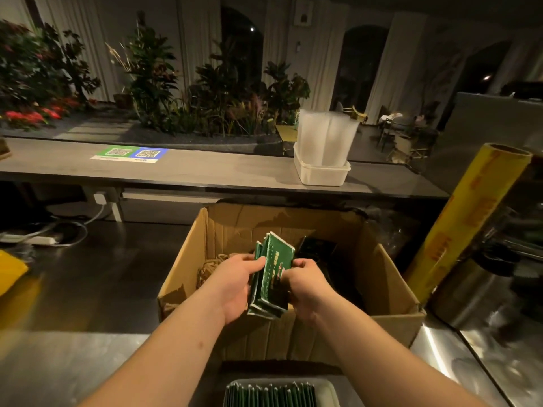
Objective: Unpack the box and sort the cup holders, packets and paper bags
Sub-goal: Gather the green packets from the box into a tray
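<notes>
Above the open cardboard box [293, 227], left hand [235, 286] and right hand [305, 286] both grip green packets [271, 274].

i see a dim room with a long grey counter [205, 168] ahead, leafy plants [152, 80] and red flowers [29, 116] behind it. pale curtains [390, 69] hang between dark arched windows [361, 74].

You've got 1 cam: head-worn, wide-angle, edges bowed. It looks fwd & down along your forearms, so left hand [235, 286] & right hand [305, 286] sit mid-frame, close, over the open box [382, 277] on the steel worktop [88, 289]. Bottom edge clips a tray [330, 390] of green packets [270, 395] just under you; top half runs past the raised rear worktop [205, 168] to plants [223, 92] far back.
</notes>
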The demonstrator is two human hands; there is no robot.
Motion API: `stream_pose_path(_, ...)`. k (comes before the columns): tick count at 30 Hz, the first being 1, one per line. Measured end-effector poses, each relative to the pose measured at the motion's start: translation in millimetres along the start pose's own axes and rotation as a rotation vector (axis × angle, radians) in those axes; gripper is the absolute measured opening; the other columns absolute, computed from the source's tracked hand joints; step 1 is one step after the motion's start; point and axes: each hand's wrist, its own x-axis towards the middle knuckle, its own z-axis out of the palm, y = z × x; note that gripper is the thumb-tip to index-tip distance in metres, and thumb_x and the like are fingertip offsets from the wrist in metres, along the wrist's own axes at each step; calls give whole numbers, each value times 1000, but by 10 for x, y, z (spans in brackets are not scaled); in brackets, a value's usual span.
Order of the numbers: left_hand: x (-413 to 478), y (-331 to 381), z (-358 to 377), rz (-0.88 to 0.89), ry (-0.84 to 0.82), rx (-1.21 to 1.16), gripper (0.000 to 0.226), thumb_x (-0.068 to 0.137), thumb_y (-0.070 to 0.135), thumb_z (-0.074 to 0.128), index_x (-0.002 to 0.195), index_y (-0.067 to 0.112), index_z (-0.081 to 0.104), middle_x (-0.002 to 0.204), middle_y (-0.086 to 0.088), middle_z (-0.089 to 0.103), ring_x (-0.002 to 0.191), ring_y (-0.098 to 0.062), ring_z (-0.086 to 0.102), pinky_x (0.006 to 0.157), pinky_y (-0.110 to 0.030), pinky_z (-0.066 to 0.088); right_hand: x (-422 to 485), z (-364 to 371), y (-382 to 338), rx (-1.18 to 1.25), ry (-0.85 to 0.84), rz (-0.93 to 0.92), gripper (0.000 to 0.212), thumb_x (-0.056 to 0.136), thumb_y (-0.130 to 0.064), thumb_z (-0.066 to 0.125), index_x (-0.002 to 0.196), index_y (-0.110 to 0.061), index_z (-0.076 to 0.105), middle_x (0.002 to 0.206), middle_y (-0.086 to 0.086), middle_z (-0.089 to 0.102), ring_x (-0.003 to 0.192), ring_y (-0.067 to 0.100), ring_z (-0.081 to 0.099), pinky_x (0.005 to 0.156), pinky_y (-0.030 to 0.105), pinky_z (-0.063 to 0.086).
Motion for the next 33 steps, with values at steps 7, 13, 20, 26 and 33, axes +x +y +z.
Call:
stream_pose_path(7,-418,-267,371,17,-40,299,20,99,22,65,117,13,65,113,-13,72,105,-31,68,93,-48,56,-660,-504,246,-98,-44,-70,19,99,0,54,113,-3,67,104,18,73,91,27,74,70,36,61)
stream_pose_path(13,-524,-783,601,-70,-48,431,31,94,27,71,122,17,63,118,-10,70,113,-29,65,107,-52,48,-962,-928,578,-290,-56,32,13,102,-12,54,105,-6,66,94,13,68,87,26,67,72,37,56)
stream_pose_path(20,-460,-1452,695,-239,-35,368,10,100,14,64,109,16,61,114,-15,68,105,-32,67,95,-51,56,-980,-1268,1012,-404,-98,223,28,103,-33,54,115,-12,69,116,14,70,107,29,69,92,43,59)
stream_pose_path(26,-204,-1795,748,-295,61,332,10,102,6,55,104,14,60,106,-18,70,100,-34,69,94,-53,57,-760,-1290,1205,-464,-103,311,40,103,-47,51,120,-16,68,117,11,74,109,27,69,99,49,56)
stream_pose_path(33,-73,-1948,688,-285,42,583,35,100,10,52,133,19,50,113,-14,62,100,-28,66,91,-45,60,-580,-1224,1341,-492,-91,431,26,101,-37,58,112,-14,64,113,8,73,110,23,67,100,46,54)
